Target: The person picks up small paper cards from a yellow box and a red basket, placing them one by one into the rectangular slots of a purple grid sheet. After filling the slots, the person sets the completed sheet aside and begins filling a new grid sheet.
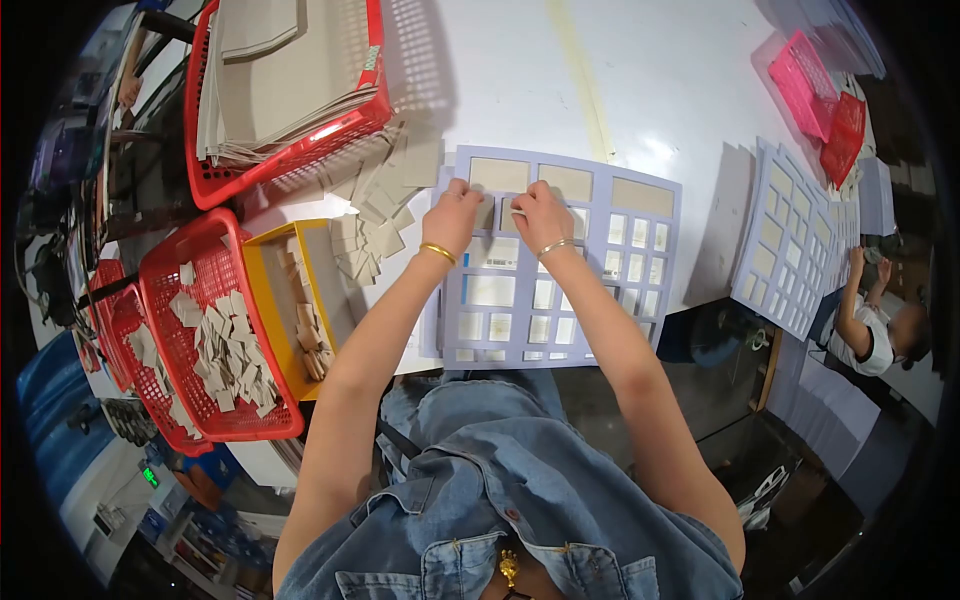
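Note:
A lavender frame sheet (602,215) with a grid of rectangular windows lies at the table's front edge. Beige cardboard pieces (565,182) fill the three windows of its top row. My left hand (453,220) is closed at the sheet's upper left, its fingertips by a window under the top row; what they hold, if anything, is hidden. Just to the right, my right hand (545,217) pinches a small beige cardboard piece (510,215) over the second row. Most of the lower windows show a pale, shiny backing.
Loose cardboard pieces (372,215) lie left of the sheet. Red baskets (215,182) and a yellow box (272,300) hold more cardboard. At right stand more lavender frame sheets (772,235), a pink basket (805,85) and another person (865,325).

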{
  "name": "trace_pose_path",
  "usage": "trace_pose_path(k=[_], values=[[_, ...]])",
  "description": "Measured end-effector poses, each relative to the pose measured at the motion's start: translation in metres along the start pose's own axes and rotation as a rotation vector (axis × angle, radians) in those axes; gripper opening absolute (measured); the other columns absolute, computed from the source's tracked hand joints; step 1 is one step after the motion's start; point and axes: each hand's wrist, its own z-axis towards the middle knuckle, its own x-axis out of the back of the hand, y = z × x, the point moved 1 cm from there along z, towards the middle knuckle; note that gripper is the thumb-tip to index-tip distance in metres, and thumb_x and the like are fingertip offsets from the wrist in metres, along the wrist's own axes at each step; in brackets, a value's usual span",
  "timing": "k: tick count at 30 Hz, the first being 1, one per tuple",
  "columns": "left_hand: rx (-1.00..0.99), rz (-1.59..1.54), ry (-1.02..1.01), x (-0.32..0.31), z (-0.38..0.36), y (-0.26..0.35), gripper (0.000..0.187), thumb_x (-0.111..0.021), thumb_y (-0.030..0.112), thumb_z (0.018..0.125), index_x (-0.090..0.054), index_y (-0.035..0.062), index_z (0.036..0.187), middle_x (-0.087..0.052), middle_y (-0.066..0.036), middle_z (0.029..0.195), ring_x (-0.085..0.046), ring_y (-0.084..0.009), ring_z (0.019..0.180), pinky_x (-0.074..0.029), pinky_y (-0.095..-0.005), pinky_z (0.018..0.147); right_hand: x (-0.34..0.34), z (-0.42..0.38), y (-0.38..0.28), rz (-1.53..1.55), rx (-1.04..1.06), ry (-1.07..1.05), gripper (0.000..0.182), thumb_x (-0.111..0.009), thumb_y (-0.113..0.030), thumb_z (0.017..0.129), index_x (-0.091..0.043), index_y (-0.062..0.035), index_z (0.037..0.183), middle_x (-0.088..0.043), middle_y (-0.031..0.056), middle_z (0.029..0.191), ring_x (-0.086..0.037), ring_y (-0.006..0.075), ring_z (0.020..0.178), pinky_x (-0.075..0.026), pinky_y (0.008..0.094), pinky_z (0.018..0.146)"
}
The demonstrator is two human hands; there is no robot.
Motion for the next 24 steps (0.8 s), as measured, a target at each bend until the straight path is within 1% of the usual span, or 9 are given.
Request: trace_pose_path(k=[3, 7, 8, 11, 12, 16, 18, 22, 24], values=[[-0.043, 0.056, -0.015, -0.005, -0.013, -0.001, 0.027, -0.055, 0.002, 0.081, -0.066, 0.0151, 0.102, -0.056, -0.006, 0.102, -0.059, -0.0257, 0.095, -0.053, -0.0376, 0.072, -0.008, -0.006, -0.001, -0.033, -0.040, 0.004, 0.015, -0.070, -0.013, 0.074, -0.070, -0.0152, 0.088, -0.054, 0.0051, 0.090, -0.059, 0.0248, 0.085, -0.050, 0.0399, 0.069], [-0.040, -0.023, -0.038, 0.003, -0.027, -0.004, 0.029, -0.053, 0.002, 0.082, -0.066, 0.0162, 0.103, -0.056, -0.006, 0.101, -0.059, -0.0270, 0.094, -0.052, -0.0384, 0.072, -0.002, 0.002, -0.014, -0.165, 0.085, 0.017, 0.009, -0.070, -0.017, 0.075, -0.071, -0.0171, 0.083, -0.056, 0.0026, 0.090, -0.056, 0.0225, 0.090, -0.044, 0.0403, 0.076], [0.037, -0.175, 0.023, 0.006, -0.034, -0.004, 0.027, -0.055, 0.002, 0.082, -0.066, 0.0149, 0.103, -0.057, -0.007, 0.101, -0.059, -0.0292, 0.093, -0.052, -0.0400, 0.073, -0.003, 0.004, -0.024, -0.134, 0.103, 0.047, 0.008, -0.070, -0.018, 0.075, -0.071, -0.0174, 0.083, -0.057, 0.0021, 0.090, -0.056, 0.0222, 0.091, -0.042, 0.0402, 0.077], [0.170, -0.177, 0.334, 0.018, -0.065, -0.025, 0.028, -0.058, 0.002, 0.078, -0.064, 0.0124, 0.103, -0.056, -0.010, 0.102, -0.059, -0.0322, 0.090, -0.050, -0.0414, 0.070, -0.019, 0.011, -0.060, -0.096, 0.149, -0.011, 0.010, -0.069, -0.021, 0.074, -0.070, -0.0181, 0.084, -0.058, 0.0012, 0.091, -0.055, 0.0221, 0.093, -0.039, 0.0403, 0.080], [0.193, -0.094, 0.390, 0.021, -0.074, -0.038, 0.030, -0.060, 0.002, 0.078, -0.062, 0.0118, 0.106, -0.056, -0.012, 0.104, -0.058, -0.0327, 0.094, -0.049, -0.0418, 0.075, -0.027, 0.012, -0.075, -0.094, 0.160, -0.054, 0.011, -0.070, -0.021, 0.074, -0.070, -0.0183, 0.085, -0.058, 0.0011, 0.091, -0.055, 0.0223, 0.094, -0.039, 0.0404, 0.081], [0.340, 0.107, 0.310, 0.025, -0.102, -0.089, 0.045, -0.062, -0.001, 0.073, -0.060, 0.0126, 0.116, -0.053, -0.011, 0.116, -0.054, -0.0319, 0.105, -0.046, -0.0428, 0.087, -0.080, 0.015, -0.121, -0.128, 0.307, -0.029, 0.012, -0.068, -0.020, 0.074, -0.070, -0.0192, 0.087, -0.058, 0.0020, 0.090, -0.053, 0.0213, 0.094, -0.037, 0.0403, 0.081], [0.332, 0.152, 0.222, 0.029, -0.105, -0.101, 0.045, -0.063, 0.002, 0.073, -0.060, 0.0133, 0.117, -0.054, -0.010, 0.117, -0.053, -0.0308, 0.106, -0.045, -0.0426, 0.088, -0.102, 0.021, -0.135, -0.214, 0.301, -0.076, 0.011, -0.060, -0.017, 0.078, -0.069, -0.0166, 0.085, -0.058, 0.0032, 0.093, -0.052, 0.0213, 0.098, -0.036, 0.0408, 0.082], [0.224, 0.270, 0.125, 0.026, -0.116, -0.113, 0.036, -0.062, 0.007, 0.077, -0.059, 0.0129, 0.112, -0.055, -0.008, 0.115, -0.055, -0.0279, 0.106, -0.046, -0.0414, 0.086, -0.104, 0.010, -0.143, -0.299, 0.307, -0.232, 0.012, -0.057, -0.015, 0.079, -0.068, -0.0126, 0.083, -0.057, 0.0047, 0.101, -0.049, 0.0221, 0.104, -0.035, 0.0394, 0.084], [0.210, 0.238, 0.065, 0.021, -0.120, -0.114, 0.031, -0.060, 0.008, 0.079, -0.057, 0.0119, 0.110, -0.056, -0.007, 0.115, -0.056, -0.0269, 0.104, -0.046, -0.0412, 0.085, -0.104, 0.002, -0.141, -0.287, 0.379, -0.147, 0.011, -0.058, -0.014, 0.078, -0.068, -0.0124, 0.081, -0.057, 0.0046, 0.100, -0.049, 0.0217, 0.103, -0.035, 0.0388, 0.084]])
